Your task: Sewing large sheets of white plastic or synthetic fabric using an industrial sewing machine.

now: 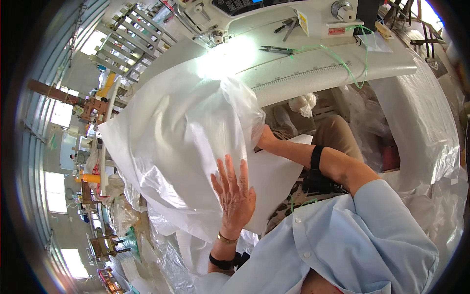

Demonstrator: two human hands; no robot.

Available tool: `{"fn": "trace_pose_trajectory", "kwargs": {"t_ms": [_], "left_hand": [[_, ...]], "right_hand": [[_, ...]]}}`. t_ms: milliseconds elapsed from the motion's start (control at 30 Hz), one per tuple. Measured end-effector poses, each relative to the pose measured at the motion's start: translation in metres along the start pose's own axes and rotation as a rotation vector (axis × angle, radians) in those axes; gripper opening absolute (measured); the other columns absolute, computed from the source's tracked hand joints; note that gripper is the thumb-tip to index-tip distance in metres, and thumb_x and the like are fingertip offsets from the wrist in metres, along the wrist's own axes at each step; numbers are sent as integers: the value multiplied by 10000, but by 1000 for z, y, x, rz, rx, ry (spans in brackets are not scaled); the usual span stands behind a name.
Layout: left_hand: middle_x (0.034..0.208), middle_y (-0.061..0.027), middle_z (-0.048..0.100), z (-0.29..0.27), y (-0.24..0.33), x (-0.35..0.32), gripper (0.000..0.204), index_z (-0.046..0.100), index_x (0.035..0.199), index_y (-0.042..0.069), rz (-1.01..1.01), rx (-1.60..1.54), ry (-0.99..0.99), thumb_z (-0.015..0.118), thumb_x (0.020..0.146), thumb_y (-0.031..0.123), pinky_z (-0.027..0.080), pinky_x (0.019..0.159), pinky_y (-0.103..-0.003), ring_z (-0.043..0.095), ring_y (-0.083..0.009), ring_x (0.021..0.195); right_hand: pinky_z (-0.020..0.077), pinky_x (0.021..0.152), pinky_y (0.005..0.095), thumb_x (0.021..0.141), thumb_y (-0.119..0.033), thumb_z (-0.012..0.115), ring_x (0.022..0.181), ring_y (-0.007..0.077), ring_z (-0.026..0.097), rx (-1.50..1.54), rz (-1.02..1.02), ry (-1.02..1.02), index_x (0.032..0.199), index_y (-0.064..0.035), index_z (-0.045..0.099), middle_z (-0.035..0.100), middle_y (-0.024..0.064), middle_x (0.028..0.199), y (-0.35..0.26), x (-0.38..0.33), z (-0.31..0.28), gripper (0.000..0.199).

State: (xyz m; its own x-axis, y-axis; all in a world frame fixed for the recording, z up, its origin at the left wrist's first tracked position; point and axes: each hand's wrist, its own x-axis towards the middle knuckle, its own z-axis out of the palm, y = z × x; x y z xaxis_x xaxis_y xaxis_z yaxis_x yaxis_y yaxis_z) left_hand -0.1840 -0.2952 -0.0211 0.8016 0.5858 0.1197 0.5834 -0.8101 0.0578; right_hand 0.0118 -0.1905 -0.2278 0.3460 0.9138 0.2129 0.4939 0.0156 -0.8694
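Observation:
A large glossy white sheet [171, 132], plastic-looking, spreads over the sewing machine's bed and hangs down toward my lap. My left hand [234, 198] rests flat on it, fingers stretched out and pointing toward the machine. My right hand [265, 138] reaches in from the right at the sheet's raised, crumpled edge; folds of the translucent material cover its fingers, so their grip does not show. Beyond both hands, the sheet's far end runs under the sewing machine's needle area [215, 37], where a bright lamp washes out the detail.
Black-handled thread snips [276, 50] lie on the machine bed beside loose green thread [360, 78]. Small dark tools [289, 27] sit behind them. Clear plastic sheeting [426, 132] drapes at the right. Another sewing machine [93, 109] and a metal rack [129, 41] stand at the left.

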Motion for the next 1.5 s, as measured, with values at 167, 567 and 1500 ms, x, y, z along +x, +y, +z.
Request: {"fn": "trace_pose_trajectory", "kwargs": {"t_ms": [167,567,1500], "left_hand": [[1369,-134,528,37,-48,-11,668,364,1440,54,-222,111,186,471,793,-74,312,1100,-491,506,-258,1262],[1101,-158,627,-5,-98,-10,387,560,1189,7,-257,-159,261,541,804,-30,453,917,-429,581,-346,1043],[658,75,455,-53,-64,28,194,562,773,0,-245,-1015,34,670,894,107,311,526,-208,371,-18,607]], "right_hand": [[507,651,361,917,-312,587,750,211,630,337,388,-203,941,-14,694,683,116,837,-30,-32,-44,318],[387,562,287,963,-324,594,642,57,457,630,253,-264,789,14,623,501,-35,644,-41,-121,-180,381],[489,714,263,940,-167,647,725,93,592,914,-54,-482,878,-14,651,640,10,762,-190,-95,-99,166]]}}
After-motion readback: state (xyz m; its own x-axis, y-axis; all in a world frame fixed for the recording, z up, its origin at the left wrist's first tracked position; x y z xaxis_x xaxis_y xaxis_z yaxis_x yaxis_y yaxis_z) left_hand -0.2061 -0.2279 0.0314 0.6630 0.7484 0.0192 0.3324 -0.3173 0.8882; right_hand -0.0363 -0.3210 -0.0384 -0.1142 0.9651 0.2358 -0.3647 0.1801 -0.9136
